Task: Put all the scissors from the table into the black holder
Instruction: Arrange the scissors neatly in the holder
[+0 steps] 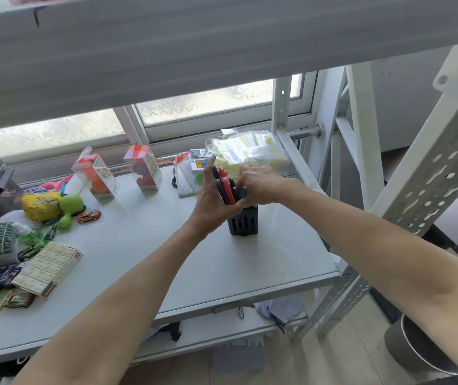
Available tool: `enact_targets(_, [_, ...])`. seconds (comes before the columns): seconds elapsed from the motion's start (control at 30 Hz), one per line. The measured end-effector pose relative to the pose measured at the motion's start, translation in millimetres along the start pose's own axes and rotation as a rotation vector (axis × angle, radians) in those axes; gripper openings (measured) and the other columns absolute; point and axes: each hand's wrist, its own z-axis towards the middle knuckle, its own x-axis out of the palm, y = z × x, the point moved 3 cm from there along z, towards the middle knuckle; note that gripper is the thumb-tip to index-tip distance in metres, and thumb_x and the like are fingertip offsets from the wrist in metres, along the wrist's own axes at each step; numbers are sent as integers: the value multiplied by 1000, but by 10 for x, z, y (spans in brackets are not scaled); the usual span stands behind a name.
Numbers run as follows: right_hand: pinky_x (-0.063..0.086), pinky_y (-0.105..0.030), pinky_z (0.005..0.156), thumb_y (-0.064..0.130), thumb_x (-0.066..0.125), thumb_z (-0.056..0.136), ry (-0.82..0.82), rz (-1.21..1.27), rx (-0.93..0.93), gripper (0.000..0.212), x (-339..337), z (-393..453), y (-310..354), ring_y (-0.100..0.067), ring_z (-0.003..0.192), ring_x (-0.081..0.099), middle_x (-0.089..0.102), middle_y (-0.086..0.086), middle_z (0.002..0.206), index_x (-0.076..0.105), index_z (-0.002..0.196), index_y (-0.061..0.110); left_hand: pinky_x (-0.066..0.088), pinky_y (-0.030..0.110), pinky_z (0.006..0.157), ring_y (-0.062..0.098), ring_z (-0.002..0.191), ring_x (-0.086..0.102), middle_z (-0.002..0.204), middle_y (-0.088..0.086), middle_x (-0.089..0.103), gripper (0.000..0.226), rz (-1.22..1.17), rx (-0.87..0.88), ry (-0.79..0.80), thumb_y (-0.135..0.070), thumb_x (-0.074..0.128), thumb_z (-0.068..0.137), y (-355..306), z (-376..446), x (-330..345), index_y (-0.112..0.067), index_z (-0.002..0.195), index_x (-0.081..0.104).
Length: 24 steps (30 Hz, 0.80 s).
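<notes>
Frosted window behind, white metal shelving all around, and a pale grey table carrying everything, so let's go left to right. Far left is pure clutter: a yellow pouch, a green toy, a little red toy car and a flat box of small packs; I can't spot any loose scissors lying among it, though that pile is messy enough to hide a pair. Further along stand two clear gift boxes near the window. Then the action: the left hand is up against the bundle of scissors, fingers stretched upward and palm pressed on the dark and red handles, so more a steadying press than a pinch. The black holder sits upright on the table right under them, blades already down inside as far as I can tell. The right hand is curled over the top from the other side, grip closed around the handles, though exactly which pair it's got I can't tell. My guess: these are stiff, light, slick plastic-handled things, so hold by the handle loops, points down. A bag of yellow packets sits behind.
</notes>
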Motion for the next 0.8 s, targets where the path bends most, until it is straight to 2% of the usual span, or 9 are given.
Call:
enact_targets(0.07, [41, -38, 88, 49, 68, 80, -30, 115, 7, 18, 41, -1, -42, -18, 99, 50, 49, 0, 111, 69, 92, 36, 62, 35, 82, 26, 94, 68, 110, 21, 56, 114, 4, -13, -9, -9, 81, 72, 1, -3, -3, -24, 154, 2])
enact_targets(0.17, [45, -37, 88, 39, 76, 77, -154, 326, 47, 21, 90, -43, -94, -19, 97, 52, 49, -1, 111, 65, 90, 27, 61, 43, 83, 29, 98, 69, 111, 19, 57, 112, -27, -54, -49, -10, 80, 73, 20, -20, 0, -26, 153, 4])
enact_targets(0.33, [49, -33, 85, 26, 80, 73, -324, 376, 9, 22, 177, -98, -148, -19, 98, 50, 49, -2, 110, 66, 88, 16, 61, 49, 78, 33, 96, 68, 111, 19, 53, 112, -35, -61, -58, -20, 81, 68, 4, -27, 32, -31, 151, 7])
enact_targets(0.4, [49, -31, 84, 20, 80, 72, -435, 434, 7, 23, 232, -129, -171, -18, 97, 49, 47, -2, 106, 65, 86, 11, 61, 49, 79, 33, 94, 67, 109, 19, 52, 112, -55, -71, -69, -17, 80, 68, -8, -34, 51, -30, 152, 7])
enact_targets(0.47, [49, -27, 82, 16, 81, 71, -521, 486, -6, 24, 288, -163, -170, -18, 97, 49, 46, -4, 104, 64, 85, 7, 61, 48, 81, 30, 95, 67, 107, 13, 53, 111, -69, -77, -83, -12, 79, 70, -4, -45, 68, -28, 152, 6])
enact_targets(0.57, [51, -24, 81, 14, 81, 72, -614, 512, -26, 26, 359, -201, -152, -19, 100, 53, 52, -8, 109, 63, 87, 5, 59, 43, 89, 20, 96, 66, 99, -6, 54, 110, -84, -86, -109, -8, 79, 73, 19, -40, 74, -25, 152, 5])
enact_targets(0.67, [53, -25, 92, 14, 77, 79, -562, 726, 14, 23, 434, -237, -170, -19, 112, 59, 60, -9, 123, 60, 93, 6, 57, 38, 93, 12, 95, 65, 99, -7, 53, 112, -94, -93, -96, -6, 79, 75, 7, -29, 55, -22, 154, 2])
enact_targets(0.73, [55, -31, 92, 16, 75, 83, -438, 857, 35, 19, 449, -251, -189, -18, 107, 65, 66, -7, 120, 62, 95, 9, 58, 39, 93, 10, 93, 65, 99, -8, 53, 109, -99, -103, -85, -7, 79, 76, 14, -22, 40, -21, 154, 3])
enact_targets(0.8, [54, -31, 94, 15, 73, 84, -329, 898, 30, 18, 398, -259, -225, -18, 108, 65, 67, -6, 118, 65, 100, 11, 57, 41, 93, 14, 95, 66, 99, -5, 54, 108, -102, -112, -78, -10, 79, 76, 19, -15, 24, -21, 153, 4])
